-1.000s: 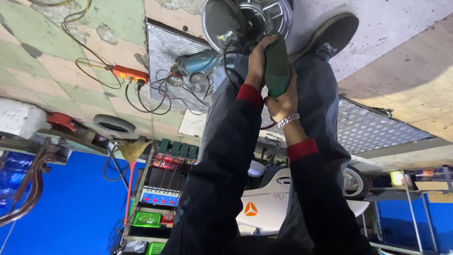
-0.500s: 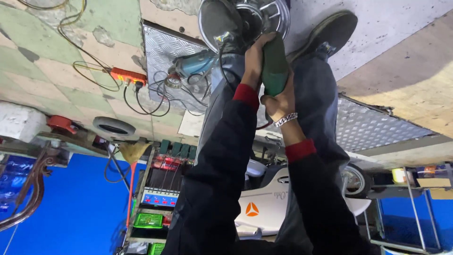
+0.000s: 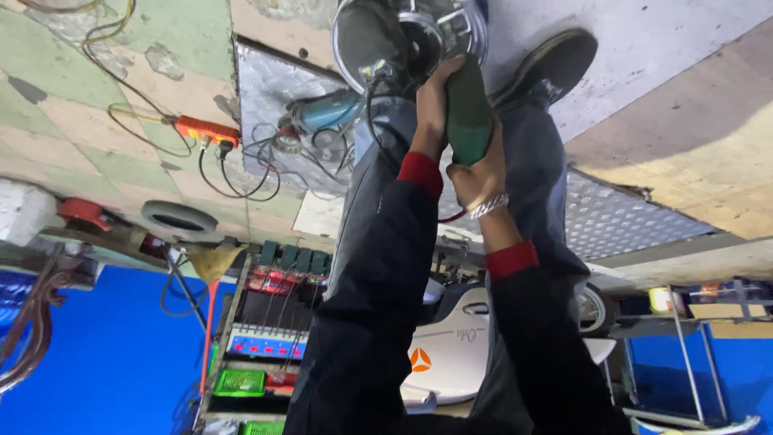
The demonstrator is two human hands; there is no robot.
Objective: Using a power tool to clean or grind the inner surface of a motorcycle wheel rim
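The whole view is upside down, with the floor at the top. Both my hands hold a green power tool (image 3: 469, 117). My left hand (image 3: 429, 105) grips it near the head. My right hand (image 3: 477, 177), with a silver bracelet on the wrist, wraps the body further back. The tool's head presses against a shiny round metal part (image 3: 370, 40) on the floor, beside my dark shoe (image 3: 555, 64). My sleeves are black with red cuffs, and my jeans-clad legs run behind my arms.
A blue hand grinder (image 3: 322, 113), tangled cables and an orange power strip (image 3: 208, 130) lie on the tiled floor. A black rubber ring (image 3: 179, 217), a rack with green crates (image 3: 241, 379), a white scooter (image 3: 451, 354) and a chequered metal plate (image 3: 620, 221) surround me.
Both hands keep their grip on the green tool against the shiny part. The view has shifted only slightly.
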